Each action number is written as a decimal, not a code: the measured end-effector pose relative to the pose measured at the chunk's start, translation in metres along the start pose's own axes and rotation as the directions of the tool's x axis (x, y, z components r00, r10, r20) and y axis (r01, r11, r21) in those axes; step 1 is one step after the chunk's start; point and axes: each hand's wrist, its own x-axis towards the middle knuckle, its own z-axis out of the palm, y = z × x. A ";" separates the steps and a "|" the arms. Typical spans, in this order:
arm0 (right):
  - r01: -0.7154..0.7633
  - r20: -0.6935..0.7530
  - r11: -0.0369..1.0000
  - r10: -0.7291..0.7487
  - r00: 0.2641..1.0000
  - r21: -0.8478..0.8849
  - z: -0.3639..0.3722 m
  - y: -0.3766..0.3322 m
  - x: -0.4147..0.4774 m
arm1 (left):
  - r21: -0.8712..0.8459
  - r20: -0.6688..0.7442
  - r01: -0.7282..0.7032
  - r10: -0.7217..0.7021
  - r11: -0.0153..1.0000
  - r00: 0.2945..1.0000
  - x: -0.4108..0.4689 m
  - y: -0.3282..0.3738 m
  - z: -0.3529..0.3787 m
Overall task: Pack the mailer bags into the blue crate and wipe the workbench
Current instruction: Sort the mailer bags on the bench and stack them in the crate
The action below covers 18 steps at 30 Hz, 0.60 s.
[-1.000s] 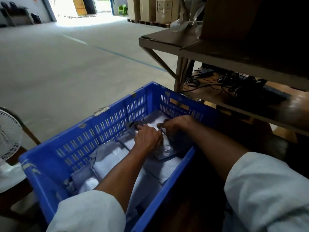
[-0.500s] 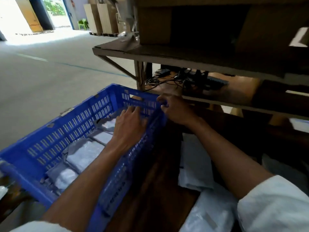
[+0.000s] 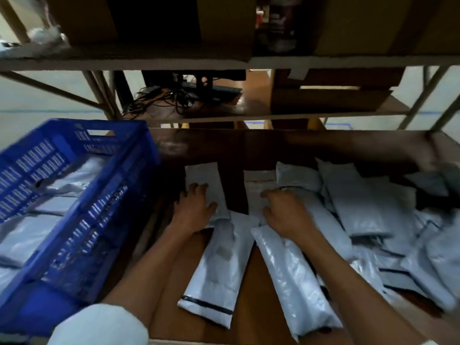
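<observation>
The blue crate [image 3: 74, 232] stands at the left with several white mailer bags [image 3: 59, 175] inside. On the brown workbench [image 3: 224, 145] lie several more white mailer bags, most heaped at the right [image 3: 361, 207]. My left hand [image 3: 193, 210] rests with spread fingers on one flat bag [image 3: 204, 178] near the middle. My right hand [image 3: 286, 212] lies on another bag [image 3: 258, 188], its fingers slightly bent; whether it grips is unclear. Two long bags [image 3: 221, 265] [image 3: 291, 277] lie closer to me, between my forearms.
A low shelf [image 3: 249, 115] behind the bench holds tangled cables [image 3: 161, 98] and a dark device. Cardboard boxes [image 3: 336, 100] sit on that shelf and on the shelf above [image 3: 224, 26]. Concrete floor shows at both sides.
Both hands left the crate and moved right onto bags lying on the bench. My view swung right, from the crate and floor to the bench and shelves.
</observation>
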 end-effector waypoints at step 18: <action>-0.062 -0.154 0.989 0.041 0.987 -0.131 0.056 -0.007 -0.076 | 0.046 -0.042 0.037 -0.035 0.998 0.999 -0.029 -0.002 0.011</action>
